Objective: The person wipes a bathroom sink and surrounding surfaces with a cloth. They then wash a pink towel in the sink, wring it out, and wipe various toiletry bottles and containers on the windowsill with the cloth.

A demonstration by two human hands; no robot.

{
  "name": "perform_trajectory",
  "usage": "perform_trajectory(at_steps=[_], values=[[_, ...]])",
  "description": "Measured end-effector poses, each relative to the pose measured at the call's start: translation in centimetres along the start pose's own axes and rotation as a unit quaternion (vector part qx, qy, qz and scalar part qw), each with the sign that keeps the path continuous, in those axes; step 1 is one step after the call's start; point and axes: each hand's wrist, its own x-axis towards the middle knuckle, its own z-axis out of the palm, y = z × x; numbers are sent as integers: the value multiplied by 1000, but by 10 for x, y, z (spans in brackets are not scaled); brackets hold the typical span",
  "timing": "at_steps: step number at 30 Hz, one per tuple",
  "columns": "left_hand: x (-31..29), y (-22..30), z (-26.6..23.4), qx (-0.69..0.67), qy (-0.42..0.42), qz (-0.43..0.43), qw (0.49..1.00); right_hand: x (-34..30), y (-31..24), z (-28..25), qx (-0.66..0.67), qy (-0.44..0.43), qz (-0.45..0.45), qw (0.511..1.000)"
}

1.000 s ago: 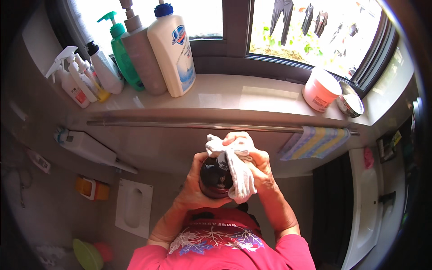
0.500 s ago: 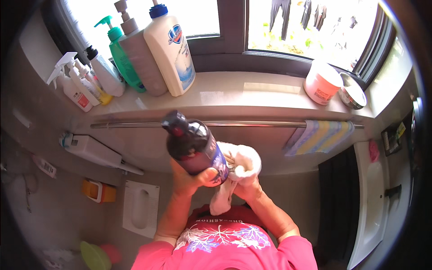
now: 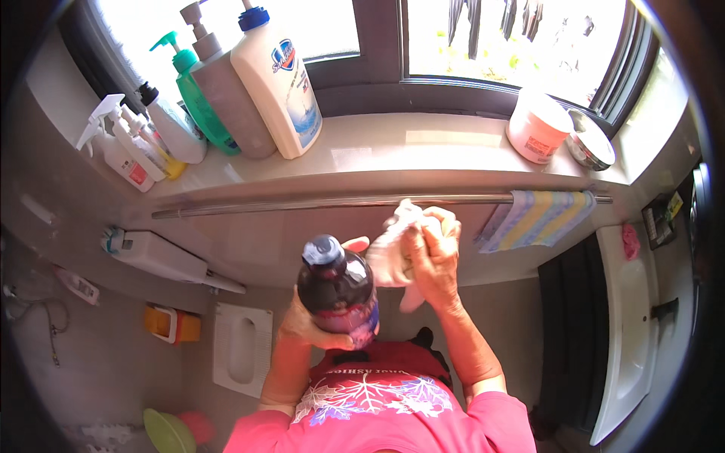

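Observation:
My left hand (image 3: 303, 323) is wrapped round a dark bottle (image 3: 337, 287) with a blue-grey cap and a purple label, held in front of my chest and leaning slightly. To its right, my right hand (image 3: 436, 260) grips a bunched white cloth (image 3: 391, 257), its fingers closed on the top of it. A loose end of the cloth hangs below the hand. Cloth and bottle are very close together; whether they touch I cannot tell.
A metal rail (image 3: 332, 202) runs across ahead, with a striped towel (image 3: 538, 219) on it. Above, the windowsill (image 3: 423, 155) bears several pump bottles and a pink-white jar (image 3: 538, 128). A washbasin (image 3: 630, 332) stands right; a squat toilet (image 3: 243, 347) lies low left.
The bottle has turned more upright and its label away. My right hand has drawn the cloth off the bottle's side and raised it toward the rail.

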Motion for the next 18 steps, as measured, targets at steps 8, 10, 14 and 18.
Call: perform_trajectory(at_steps=[8, 10, 14, 18], values=[[-13, -26, -22, 2, 40, 25, 999, 2, -39, -9, 231, -142, -7, 962], [1, -29, -30, -22, 27, 97, 995, -5, -31, -10, 438, -112, 62, 890], [1, -18, -28, -32, 55, 126, 990, -16, -20, -10, 537, -60, 106, 835], [0, -13, -24, -44, 106, 188, 976, -26, -2, -10, 495, -92, 106, 858]])
